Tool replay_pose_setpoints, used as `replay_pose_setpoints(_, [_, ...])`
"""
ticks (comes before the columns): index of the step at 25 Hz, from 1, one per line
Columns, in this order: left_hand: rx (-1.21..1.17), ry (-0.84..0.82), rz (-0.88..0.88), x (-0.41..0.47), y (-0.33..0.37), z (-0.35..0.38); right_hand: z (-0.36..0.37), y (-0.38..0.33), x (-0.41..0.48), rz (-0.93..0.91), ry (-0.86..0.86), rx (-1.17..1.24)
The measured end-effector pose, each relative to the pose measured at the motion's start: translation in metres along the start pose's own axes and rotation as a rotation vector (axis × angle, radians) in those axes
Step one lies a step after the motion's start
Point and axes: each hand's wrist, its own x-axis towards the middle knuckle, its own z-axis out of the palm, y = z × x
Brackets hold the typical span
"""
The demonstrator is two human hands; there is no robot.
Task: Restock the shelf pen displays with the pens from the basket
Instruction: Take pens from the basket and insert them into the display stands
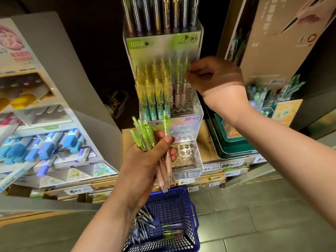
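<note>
A clear tiered pen display (197,113) with a green header card stands on the shelf in front of me. Its left rows hold yellow-topped pens with teal grips, and a few green-topped pink pens stand at the right. My left hand (145,166) grips a bunch of green-and-pink pens (145,135) below the display. My right hand (212,79) pinches the green top of one pen (186,67) standing in the display's upper right rows. A blue plastic basket (183,200) sits on the floor below, with several pens lying in it.
Blue marker displays (49,142) fill the shelf to the left. A brown display card (272,42) and green pens (267,91) stand at the right. Tall dark pens (158,15) hang above the header. Price tags line the shelf edge (229,165). Empty round holes remain in the display's lower tiers.
</note>
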Motion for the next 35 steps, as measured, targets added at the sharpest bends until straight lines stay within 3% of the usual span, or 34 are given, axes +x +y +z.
replay_pose_setpoints(11, [0.012, -0.009, 0.013, 0.003, 0.0, 0.01, -0.006, -0.006, -0.022, 0.133, -0.078, -0.062])
replay_pose_setpoints(15, [0.073, -0.004, 0.046, 0.003, 0.003, 0.014, -0.014, -0.011, -0.057, 0.314, -0.514, 0.173])
replay_pose_setpoints(18, [0.177, 0.009, 0.073, 0.003, 0.002, 0.015, -0.013, -0.01, -0.069, 0.371, -0.623, 0.266])
replay_pose_setpoints(22, [0.185, 0.036, 0.057, 0.002, -0.001, 0.013, -0.017, -0.012, -0.068, 0.364, -0.531, 0.301])
replay_pose_setpoints(25, [0.121, 0.037, 0.01, 0.002, -0.001, 0.012, -0.033, -0.017, -0.044, 0.33, -0.296, 0.403])
replay_pose_setpoints(28, [0.102, 0.037, -0.022, 0.001, 0.0, 0.012, -0.05, -0.017, -0.013, 0.171, -0.065, 0.363])
replay_pose_setpoints(31, [0.088, 0.062, -0.042, 0.0, 0.001, 0.013, -0.048, -0.014, 0.005, 0.055, 0.004, 0.172])
replay_pose_setpoints(35, [0.057, 0.083, -0.058, 0.0, 0.0, 0.014, -0.036, -0.014, 0.012, -0.017, 0.043, 0.128])
